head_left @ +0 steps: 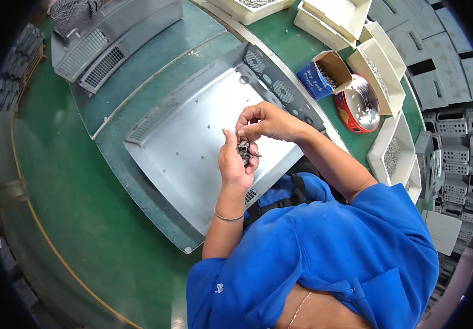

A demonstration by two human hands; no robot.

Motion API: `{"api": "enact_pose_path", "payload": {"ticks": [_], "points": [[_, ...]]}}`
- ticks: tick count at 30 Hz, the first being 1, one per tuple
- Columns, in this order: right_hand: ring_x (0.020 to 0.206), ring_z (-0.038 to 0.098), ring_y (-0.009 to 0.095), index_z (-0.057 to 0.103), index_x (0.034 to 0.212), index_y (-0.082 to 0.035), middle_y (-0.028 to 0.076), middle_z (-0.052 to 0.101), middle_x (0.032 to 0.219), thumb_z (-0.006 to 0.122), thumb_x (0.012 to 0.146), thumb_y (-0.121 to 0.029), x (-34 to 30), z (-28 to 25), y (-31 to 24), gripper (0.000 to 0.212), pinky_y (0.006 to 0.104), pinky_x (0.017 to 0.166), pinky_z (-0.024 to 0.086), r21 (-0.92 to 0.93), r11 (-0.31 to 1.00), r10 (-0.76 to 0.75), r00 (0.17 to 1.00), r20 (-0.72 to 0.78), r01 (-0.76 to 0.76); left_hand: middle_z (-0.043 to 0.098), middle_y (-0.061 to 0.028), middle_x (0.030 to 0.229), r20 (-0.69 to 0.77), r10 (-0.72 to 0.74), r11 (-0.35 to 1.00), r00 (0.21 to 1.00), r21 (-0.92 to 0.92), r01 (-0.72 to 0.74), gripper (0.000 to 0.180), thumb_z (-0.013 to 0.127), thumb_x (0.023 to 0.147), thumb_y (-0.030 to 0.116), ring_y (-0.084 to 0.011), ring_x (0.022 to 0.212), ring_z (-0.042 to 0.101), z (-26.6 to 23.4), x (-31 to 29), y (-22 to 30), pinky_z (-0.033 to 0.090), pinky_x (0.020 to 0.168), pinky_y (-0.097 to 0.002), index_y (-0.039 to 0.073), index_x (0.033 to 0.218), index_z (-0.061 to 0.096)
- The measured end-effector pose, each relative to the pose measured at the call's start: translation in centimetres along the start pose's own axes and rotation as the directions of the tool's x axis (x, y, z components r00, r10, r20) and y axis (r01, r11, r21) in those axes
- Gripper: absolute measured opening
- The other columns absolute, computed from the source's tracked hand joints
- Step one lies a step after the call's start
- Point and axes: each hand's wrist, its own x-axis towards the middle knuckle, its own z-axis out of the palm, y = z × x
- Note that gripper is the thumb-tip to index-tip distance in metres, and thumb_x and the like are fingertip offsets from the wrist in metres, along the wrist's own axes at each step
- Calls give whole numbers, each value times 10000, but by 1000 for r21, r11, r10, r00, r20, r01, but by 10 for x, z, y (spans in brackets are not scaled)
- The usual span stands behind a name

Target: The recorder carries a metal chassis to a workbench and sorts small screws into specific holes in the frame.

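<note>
My left hand (231,163) is cupped around a heap of small dark-grey metal fasteners (244,152), which look like short screws or studs. Just above the heap, my right hand (269,122) is closed, thumb and fingertips pinched together. Whatever sits in that pinch is too small to make out. Both hands are over a shallow grey sheet-metal casing (184,140) with low walls and a perforated end panel (269,77). Several small dark spots, holes or studs, dot its floor.
The casing lies on a green-topped workbench (154,98). To the right stand a blue cardboard box (314,82), a round red tin (354,118) and cream bins (382,159) of small metal parts. Another grey casing (121,38) is at the far left. Perforated metal parts (456,159) are stacked beyond the bins.
</note>
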Motion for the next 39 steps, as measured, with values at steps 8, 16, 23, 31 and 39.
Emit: {"api": "enact_pose_path", "payload": {"ticks": [8, 16, 23, 31, 39], "points": [[497, 384, 10, 592, 796, -65, -34, 566, 695, 599, 776, -160, -6, 4, 23, 97, 148, 426, 280, 371, 925, 141, 979, -144, -79, 512, -60, 599, -27, 41, 994, 999, -104, -43, 277, 430, 869, 278, -115, 413, 444, -6, 1, 4, 301, 308, -176, 23, 796, 508], [713, 504, 79, 558, 863, -16, 20, 566, 745, 542, 816, -105, -11, -4, 27, 102, 235, 643, 420, -321, 939, -166, 981, -98, 127, 491, -41, 569, -93, 84, 979, 992, 194, -65, 182, 503, 840, 185, -81, 387, 415, -6, 4, 2, 278, 302, -153, 15, 775, 514], [691, 472, 52, 556, 791, -10, -25, 523, 726, 565, 790, -99, 4, -73, 46, 89, 198, 618, 396, -178, 966, -231, 937, -264, 188, 487, -32, 572, -164, 72, 992, 984, 112, -54, 198, 485, 862, 203, -87, 395, 421, -11, 11, -2, 281, 305, -160, 20, 796, 522], [474, 388, 27, 534, 815, -40, -20, 499, 642, 564, 790, -108, 20, -151, 47, 78, 157, 395, 306, 371, 915, 38, 884, -466, 156, 554, -73, 668, -127, -95, 969, 987, -240, 62, 178, 435, 861, 181, -143, 508, 496, -18, 27, -13, 348, 347, -212, 28, 850, 525], [481, 352, 66, 515, 852, -69, 5, 491, 650, 521, 836, -127, 67, -89, 70, 61, 181, 382, 281, 969, -95, 377, 909, -177, 228, 535, -74, 688, -37, -108, 965, 993, -246, 96, 160, 442, 852, 166, -148, 537, 481, -1, 37, -13, 356, 363, -223, 23, 873, 509]]}}
